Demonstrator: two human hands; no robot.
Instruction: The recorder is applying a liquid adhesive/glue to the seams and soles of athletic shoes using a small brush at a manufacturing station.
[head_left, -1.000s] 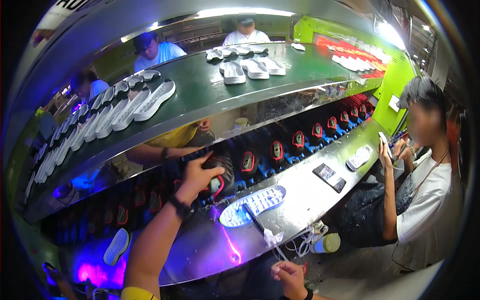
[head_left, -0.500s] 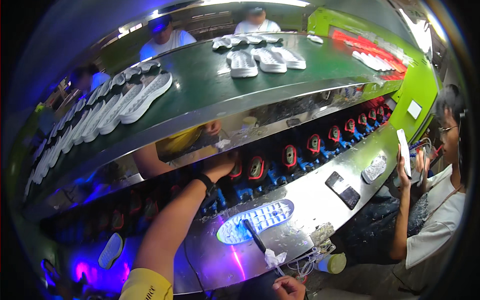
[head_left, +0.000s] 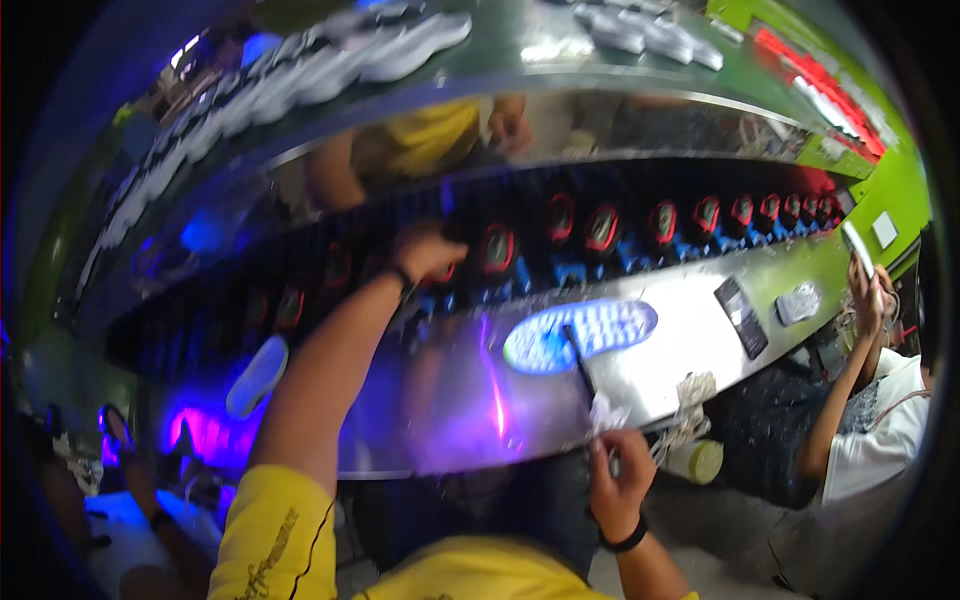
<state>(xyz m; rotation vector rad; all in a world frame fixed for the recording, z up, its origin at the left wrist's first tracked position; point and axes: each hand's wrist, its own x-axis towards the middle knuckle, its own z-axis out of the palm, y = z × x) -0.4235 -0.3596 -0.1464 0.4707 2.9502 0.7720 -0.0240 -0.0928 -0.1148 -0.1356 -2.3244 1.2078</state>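
Observation:
My left hand (head_left: 428, 252) reaches over the dark row of fixtures, beside a red-rimmed form (head_left: 440, 275). Motion blur and shadow hide what its fingers do. On the metal ledge lies a pale shoe sole (head_left: 620, 330), lit bluish, studded side up. A dark-handled brush (head_left: 580, 370) rests with its tip on that sole. White tissue (head_left: 607, 412) is wrapped around the handle's near end. Just below the tissue is my right hand (head_left: 620, 475), its fingers curled with thumb and forefinger close together. Whatever sits between them is too blurred to make out.
Red-rimmed forms (head_left: 602, 230) run along the trough. A phone (head_left: 740, 318) and a sole (head_left: 798, 302) lie on the ledge at right. Another sole (head_left: 257, 377) lies left of my forearm. A co-worker (head_left: 880, 430) at right holds a white sole. Soles (head_left: 270, 95) line the green belt.
The view has tipped downward, showing more of my yellow shirt. My right hand has risen from the lower edge to beside the tissue. My left hand stays over the fixtures.

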